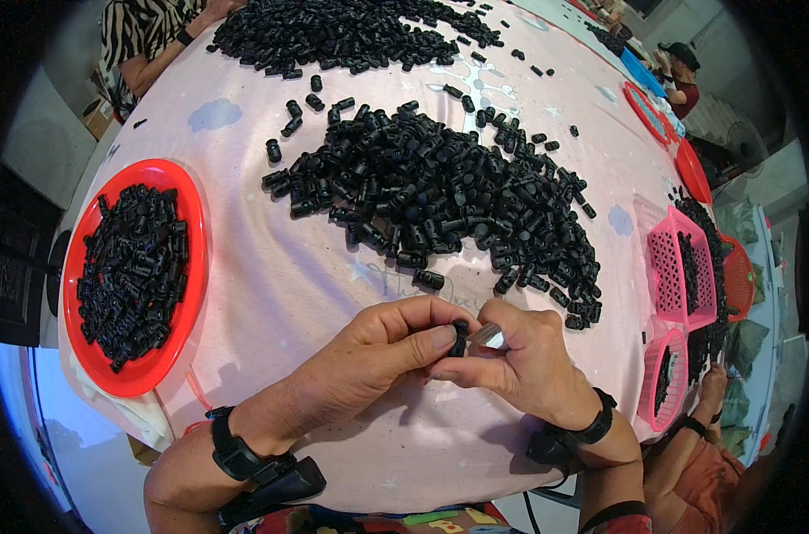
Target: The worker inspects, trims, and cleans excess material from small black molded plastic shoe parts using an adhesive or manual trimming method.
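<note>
My left hand (382,350) is closed, pinching a small black plastic cord lock (459,338) between thumb and fingers above the near part of the table. Right against it, my right hand (529,356) is closed on a short, shiny metal blade (488,335), its tip by the cord lock. The blade's other end is hidden in my fingers. Just beyond both hands lies a loose pile of black cord locks (440,182), with one single cord lock (428,279) at its near edge.
A red tray (200,258) heaped with cord locks stands on the left. Another big pile (324,36) lies at the far side, by a person's arm (151,67). Pink baskets (714,294) line the right, near another person's hand (712,388). A pink patterned cloth (262,240) covers the table.
</note>
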